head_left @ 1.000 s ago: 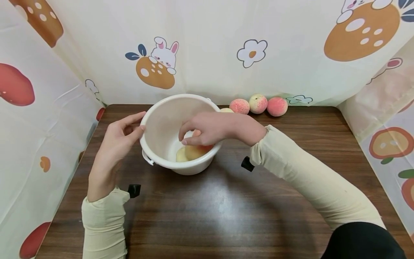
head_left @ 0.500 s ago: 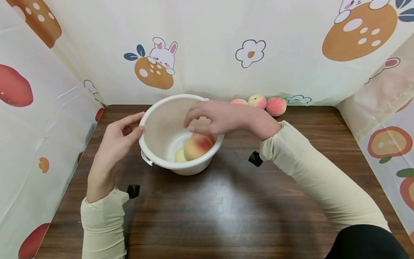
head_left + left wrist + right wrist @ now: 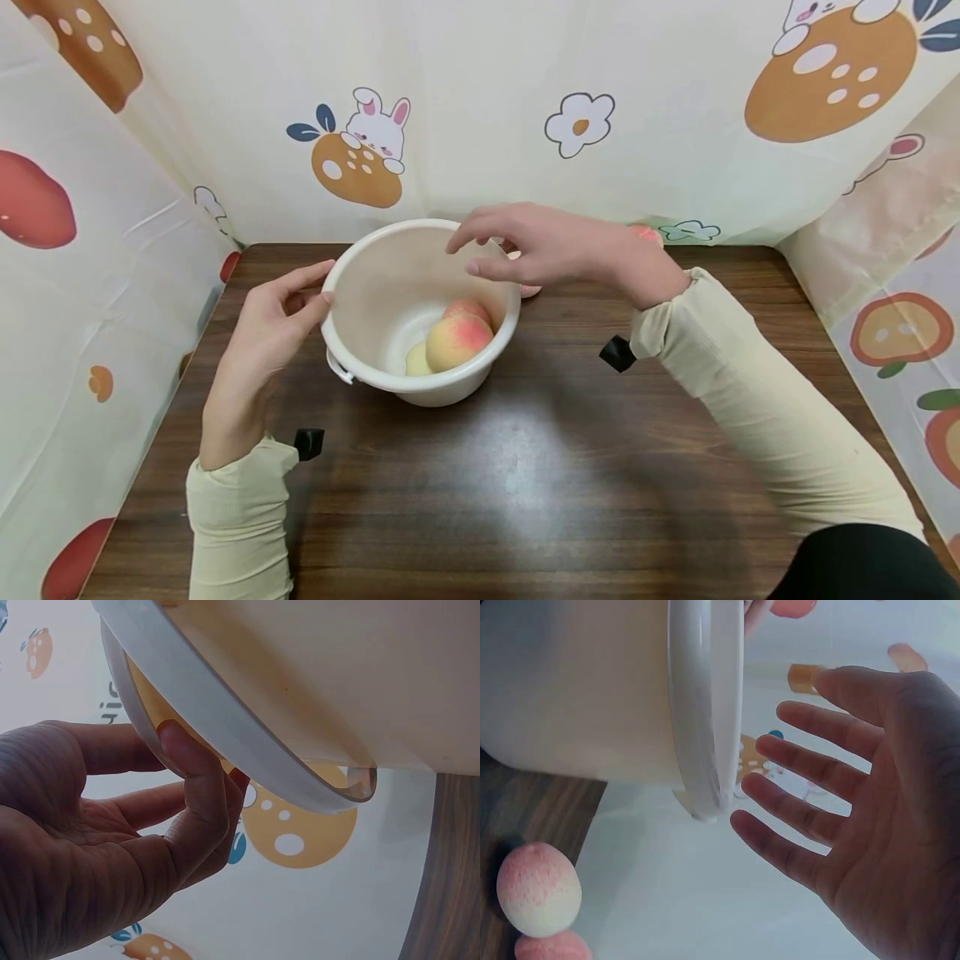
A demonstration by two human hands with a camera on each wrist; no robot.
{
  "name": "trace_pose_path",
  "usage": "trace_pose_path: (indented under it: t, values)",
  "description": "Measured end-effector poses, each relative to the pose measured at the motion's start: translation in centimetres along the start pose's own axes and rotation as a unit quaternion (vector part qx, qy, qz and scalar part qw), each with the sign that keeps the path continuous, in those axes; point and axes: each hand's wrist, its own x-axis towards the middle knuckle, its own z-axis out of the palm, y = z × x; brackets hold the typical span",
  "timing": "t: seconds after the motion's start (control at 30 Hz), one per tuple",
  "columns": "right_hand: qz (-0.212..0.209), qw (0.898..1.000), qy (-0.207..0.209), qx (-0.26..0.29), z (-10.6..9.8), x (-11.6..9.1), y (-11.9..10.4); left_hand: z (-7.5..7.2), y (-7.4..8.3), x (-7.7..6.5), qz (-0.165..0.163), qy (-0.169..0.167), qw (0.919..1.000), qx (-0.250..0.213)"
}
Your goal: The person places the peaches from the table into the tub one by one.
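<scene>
A white plastic bucket [image 3: 442, 393] stands on the table with several peaches inside: a yellow-red peach [image 3: 459, 342], a redder peach [image 3: 469, 312] behind it and a pale one [image 3: 417, 360] at the left. My left hand [image 3: 258, 342] pinches the left rim between thumb and fingers; the left wrist view shows its fingers at the rim and handle [image 3: 139, 727]. Over the bucket's right rim hovers my right hand [image 3: 551, 246], holding nothing. Its fingers are spread apart in the right wrist view, beside the rim [image 3: 705, 712].
Loose peaches lie along the back edge of the brown wooden table [image 3: 517, 500], mostly hidden by my right hand; a pink-white peach [image 3: 540, 889] and a pink peach [image 3: 553, 947] show in the right wrist view. Printed curtains [image 3: 480, 108] enclose the back and sides.
My right hand has risen out of the bucket and moved back and right over its rim, uncovering the peaches inside and covering those behind. The left hand stays on the rim.
</scene>
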Motion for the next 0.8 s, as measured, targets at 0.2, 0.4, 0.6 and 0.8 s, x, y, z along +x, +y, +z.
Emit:
trace_pose_path:
  t: [0.2,0.4,0.6,0.8]
  values:
    - [0.031,0.999,0.019,0.006,-0.6,-0.7,1.1,0.1,-0.1,0.0,0.0,-0.001,1.0,-0.003]
    - [0.062,0.997,0.043,0.025,-0.5,-0.7,2.8,0.1,0.0,0.1,-0.002,0.0,1.0,-0.005]
    - [0.098,0.993,0.059,0.041,-0.1,-1.0,4.5,0.0,0.0,0.1,-0.004,-0.001,1.0,-0.008]
    - [0.107,0.992,0.069,-0.005,1.1,-1.0,6.3,0.1,0.0,0.1,-0.004,-0.005,0.9999,-0.009]
